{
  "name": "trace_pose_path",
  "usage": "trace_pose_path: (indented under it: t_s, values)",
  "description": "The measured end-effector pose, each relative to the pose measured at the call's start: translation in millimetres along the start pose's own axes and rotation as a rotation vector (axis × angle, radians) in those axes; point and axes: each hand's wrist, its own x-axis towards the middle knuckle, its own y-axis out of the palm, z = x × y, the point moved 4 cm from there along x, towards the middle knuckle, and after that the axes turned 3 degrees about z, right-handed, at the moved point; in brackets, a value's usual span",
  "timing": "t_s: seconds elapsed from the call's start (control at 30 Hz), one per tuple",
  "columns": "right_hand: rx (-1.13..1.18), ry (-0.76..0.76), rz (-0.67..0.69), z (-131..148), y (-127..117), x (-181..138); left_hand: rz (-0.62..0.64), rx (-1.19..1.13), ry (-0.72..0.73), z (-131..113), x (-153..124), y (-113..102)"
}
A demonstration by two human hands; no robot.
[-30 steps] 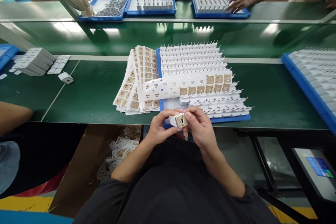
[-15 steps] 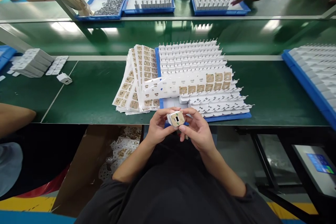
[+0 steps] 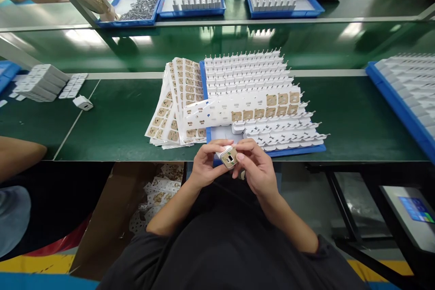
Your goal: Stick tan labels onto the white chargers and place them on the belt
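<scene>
Both hands meet near the body, just short of the green bench (image 3: pixel 118 118) edge. The left hand (image 3: pixel 204 165) cradles a small white plastic charger block (image 3: pixel 224 151) from the side, fingers curled close around it. The right hand (image 3: pixel 260 172) pinches its other side, a fingertip on the tan sticker (image 3: pixel 230 158) covering its port face. The step in hand seems to be pressing that sticker flat, which calls for even pressure and square edges. Beyond, a blue plastic tray (image 3: pixel 299 150) holds rows of white plug chargers (image 3: pixel 244 72), with fanned white sticker sheets (image 3: pixel 176 104) beside it.
</scene>
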Motion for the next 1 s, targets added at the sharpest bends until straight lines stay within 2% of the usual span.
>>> trace_pose_path:
  t_s: [0.13, 0.23, 0.43, 0.53, 0.63, 0.73, 0.8, 0.87, 0.9, 0.93, 1.0]
  values:
    - [0.076, 0.026, -0.033, 1, 4, 4, 0.025, 0.291, 0.22, -9, 4, 1]
    - [0.139, 0.043, -0.037, 1, 7, 6, 0.035, 0.409, 0.306, -14, 6, 1]
    - [0.16, 0.127, 0.026, -2, 5, 8, 0.018, 0.377, 0.253, -11, 3, -4]
    - [0.042, 0.113, 0.096, 3, 0, 13, 0.013, 0.319, 0.195, -7, 1, -6]
    - [-0.27, -0.04, 0.105, 15, -3, 18, 0.028, 0.29, 0.141, -5, -4, -6]
    - [-0.611, -0.346, 0.038, 28, -1, 17, -0.02, 0.275, 0.022, -4, -10, -9]
    - [-0.71, -0.562, 0.053, 31, 7, 9, -0.115, 0.268, -0.075, -4, -12, -17]
    - [-0.684, -0.65, 0.172, 21, 19, 0, -0.248, 0.272, -0.129, -7, -13, -32]
    - [-0.64, -0.624, 0.265, 11, 26, -3, -0.313, 0.282, -0.127, -10, -13, -41]
    - [-0.596, -0.55, 0.369, -5, 34, -5, -0.366, 0.298, -0.113, -14, -13, -51]
    - [-0.526, -0.276, 0.58, -50, 53, -4, -0.431, 0.346, -0.083, -22, -13, -71]
